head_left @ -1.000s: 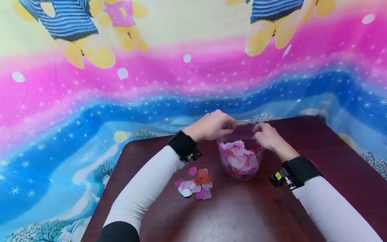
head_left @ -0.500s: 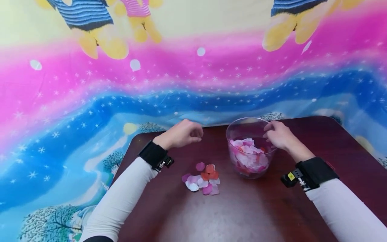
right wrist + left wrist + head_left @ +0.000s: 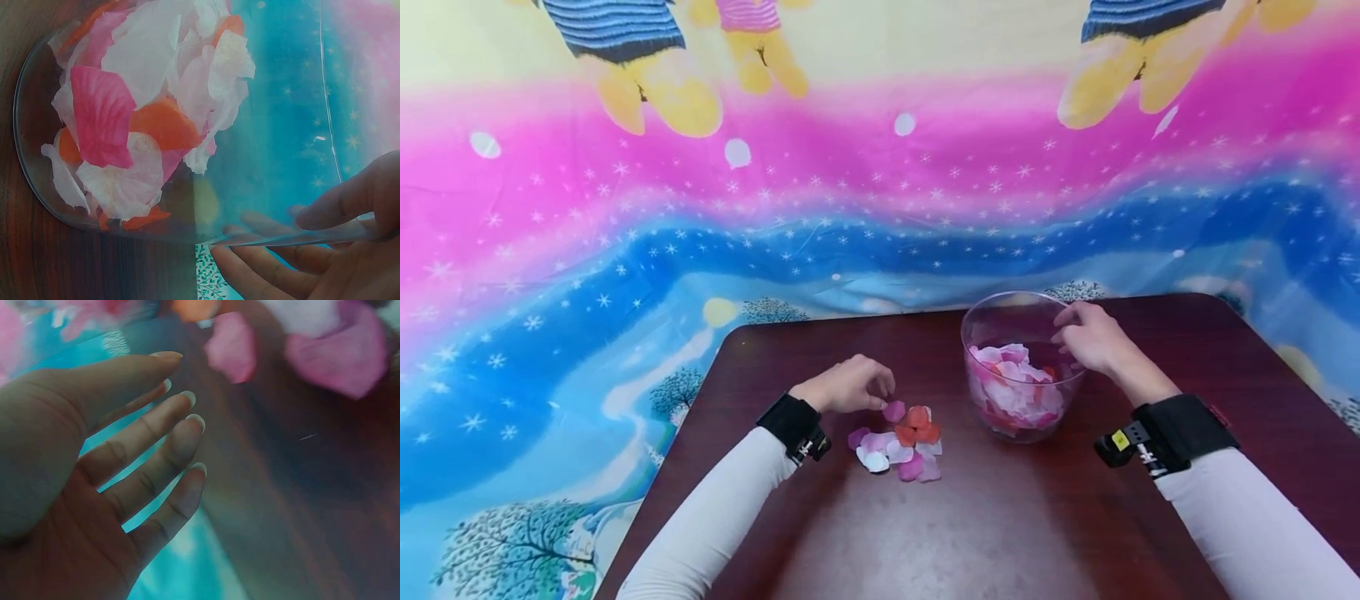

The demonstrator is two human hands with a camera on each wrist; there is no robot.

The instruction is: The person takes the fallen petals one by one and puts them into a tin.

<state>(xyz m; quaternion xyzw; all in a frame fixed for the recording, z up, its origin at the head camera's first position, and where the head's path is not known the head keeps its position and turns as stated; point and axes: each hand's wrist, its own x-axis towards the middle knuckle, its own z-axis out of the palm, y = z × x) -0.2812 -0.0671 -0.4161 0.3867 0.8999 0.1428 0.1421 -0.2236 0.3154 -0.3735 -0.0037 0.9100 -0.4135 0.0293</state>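
Dark reddish-brown wood forms the table (image 3: 1000, 533), which stands against a bright printed cloth backdrop (image 3: 625, 233) of pink, blue and yellow bands.

Left side: the left hand (image 3: 847, 387) is low over the table, just left of and touching or almost touching the far edge of the loose petal pile (image 3: 898, 443). The left wrist view shows its fingers (image 3: 156, 462) extended and only slightly bent, with the palm exposed and nothing held. The pile consists of pink, white and orange-red fabric petals lying flat on the table surface, near the person and left of the bowl. A black wrist strap (image 3: 793, 427) sits on the left forearm above a white sleeve (image 3: 715, 517).

Centre right: the clear round bowl (image 3: 1018, 367) stands upright on the table, just right of the petal pile and apart from it. It holds a mixed layer of pink, white and orange petals (image 3: 144, 119) that fills roughly its lower half.

Right side: the right hand (image 3: 1093, 337) grips the bowl at its right rim. The right wrist view shows the thumb (image 3: 350, 200) on one side of the transparent wall and the fingers (image 3: 262, 275) on the other, pinching the wall between them. A second black strap (image 3: 1172, 433) is worn on the right wrist.
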